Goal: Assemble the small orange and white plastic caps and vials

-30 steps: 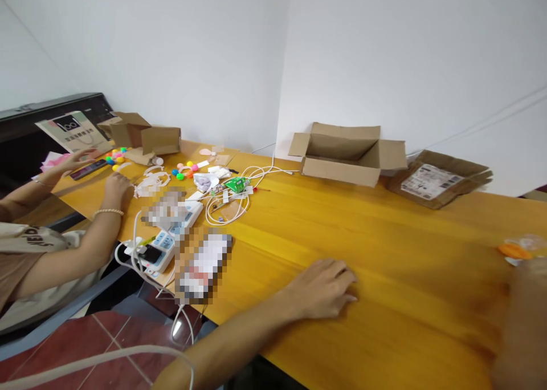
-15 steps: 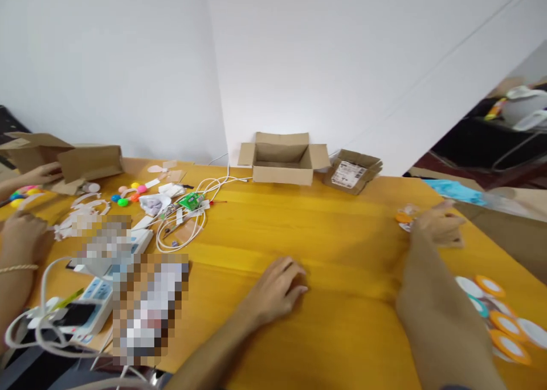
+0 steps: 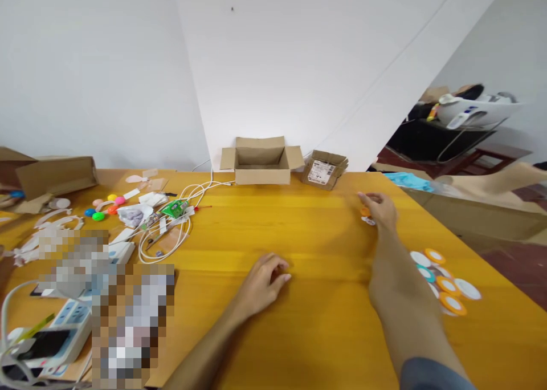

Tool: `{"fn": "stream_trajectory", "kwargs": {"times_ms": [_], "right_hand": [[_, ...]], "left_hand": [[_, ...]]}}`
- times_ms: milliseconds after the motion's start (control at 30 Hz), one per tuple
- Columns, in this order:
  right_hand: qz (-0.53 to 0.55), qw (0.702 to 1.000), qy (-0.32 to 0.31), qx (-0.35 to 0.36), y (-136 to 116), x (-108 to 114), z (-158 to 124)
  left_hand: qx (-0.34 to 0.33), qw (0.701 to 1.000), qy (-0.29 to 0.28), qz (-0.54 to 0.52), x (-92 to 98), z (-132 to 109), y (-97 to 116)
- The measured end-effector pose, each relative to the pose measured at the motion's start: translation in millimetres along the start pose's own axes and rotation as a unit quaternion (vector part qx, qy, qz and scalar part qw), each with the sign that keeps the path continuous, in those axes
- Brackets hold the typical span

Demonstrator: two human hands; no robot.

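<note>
My left hand [image 3: 265,281] rests on the wooden table, its fingers loosely curled and the thumb apart, with nothing in it. Farther off to the right, my right hand [image 3: 382,208] hovers with thumb and fingers apart beside a few small orange and white pieces [image 3: 366,214], partly hidden by it. Whether it touches them is unclear. Nearer my right forearm lies a group of flat round discs with orange, teal and white rims [image 3: 448,286].
An open cardboard box [image 3: 262,176] and a smaller labelled carton [image 3: 325,170] stand against the wall. Leftward lie white cables [image 3: 183,247], colourful balls [image 3: 98,216], a power strip [image 3: 77,313] and a blurred-out object. Another large carton [image 3: 491,207] sits past the right table edge.
The view has turned to the right. My right hand has swung from pointing rightward to over the small orange pieces. My left hand stays on the table. The other person's hands have mostly left view.
</note>
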State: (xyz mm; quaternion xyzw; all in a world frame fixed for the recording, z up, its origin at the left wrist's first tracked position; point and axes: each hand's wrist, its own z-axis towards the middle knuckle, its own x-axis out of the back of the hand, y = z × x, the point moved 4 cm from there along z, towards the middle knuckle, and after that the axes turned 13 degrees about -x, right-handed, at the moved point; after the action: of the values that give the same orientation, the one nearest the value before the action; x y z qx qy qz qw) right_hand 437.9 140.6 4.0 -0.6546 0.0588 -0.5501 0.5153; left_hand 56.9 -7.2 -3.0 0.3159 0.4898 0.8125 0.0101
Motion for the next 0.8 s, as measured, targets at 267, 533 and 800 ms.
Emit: {"fn": "stream_trajectory", "kwargs": {"times_ms": [267, 533, 800], "right_hand": [[0.009, 0.995, -0.075, -0.065, -26, -8, -39], [0.02, 0.991, -0.127, -0.026, -50, -18, -85], [0.055, 0.973, -0.21, 0.074, -65, -37, -131]], "left_hand": [[-0.004, 0.998, 0.037, -0.05, 4.2, 10, -6], [0.007, 0.992, 0.079, -0.099, 8.4, 19, -14], [-0.006, 0.986, 0.135, -0.101, 19.4, 27, -22]]}}
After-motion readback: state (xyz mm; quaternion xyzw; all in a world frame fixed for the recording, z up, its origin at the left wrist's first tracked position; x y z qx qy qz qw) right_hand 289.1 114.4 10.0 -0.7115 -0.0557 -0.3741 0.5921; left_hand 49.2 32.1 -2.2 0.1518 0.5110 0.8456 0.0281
